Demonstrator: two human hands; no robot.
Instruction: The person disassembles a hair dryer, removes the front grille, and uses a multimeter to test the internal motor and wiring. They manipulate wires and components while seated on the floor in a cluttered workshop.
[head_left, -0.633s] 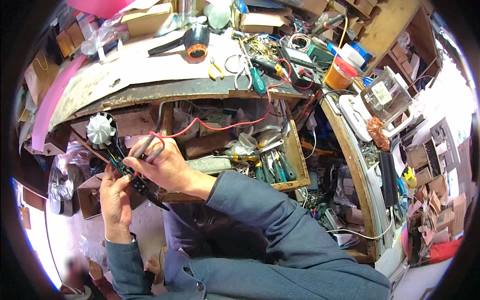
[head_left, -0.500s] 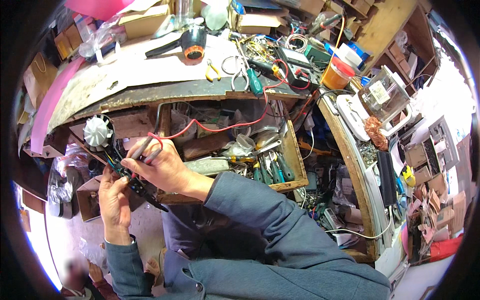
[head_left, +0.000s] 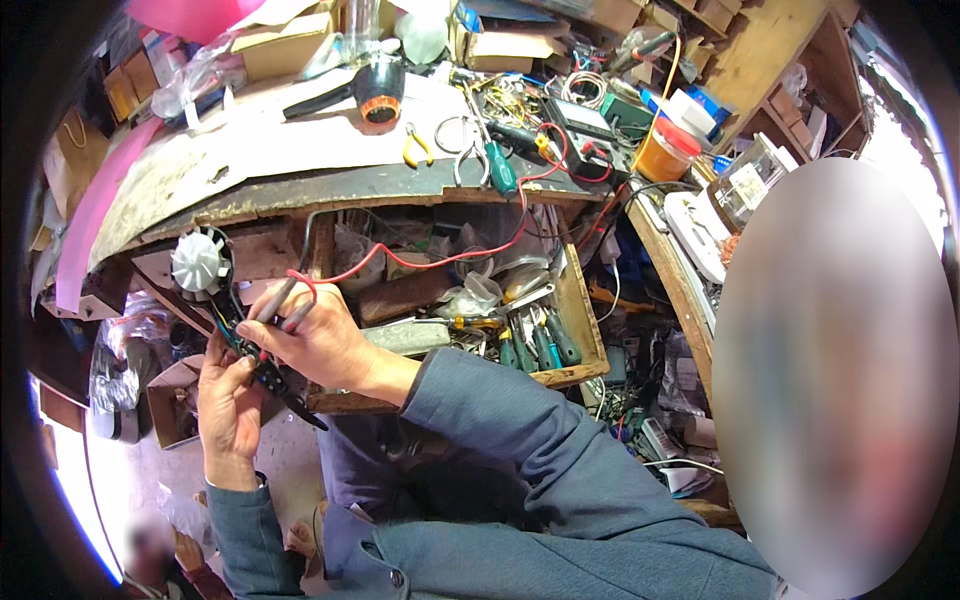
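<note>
My left hand (head_left: 230, 405) is closed on the dark, slim part of a fan-and-wire assembly (head_left: 265, 372), seemingly the inside of a hair dryer. A white fan wheel (head_left: 198, 262) tops it, and thin coloured wires run down from the fan. My right hand (head_left: 315, 335) grips two multimeter probes (head_left: 283, 305), one red and one black, pen-fashion. Their tips point down at the wiring by my left fingers; whether they touch is hidden. From the probes, a red lead (head_left: 420, 262) runs over the drawer to a multimeter (head_left: 585, 122) on the bench.
An open wooden drawer (head_left: 585, 365) with screwdrivers juts out below the bench. On the bench lie a black hair dryer body (head_left: 379, 92), yellow pliers (head_left: 416, 146), a green screwdriver (head_left: 501, 168) and an orange jar (head_left: 667, 150). Another person (head_left: 190, 560) shows at lower left.
A large blurred shape now covers the right side. The view has shifted slightly. Both hands keep their hold, and the probes stay at the wiring.
</note>
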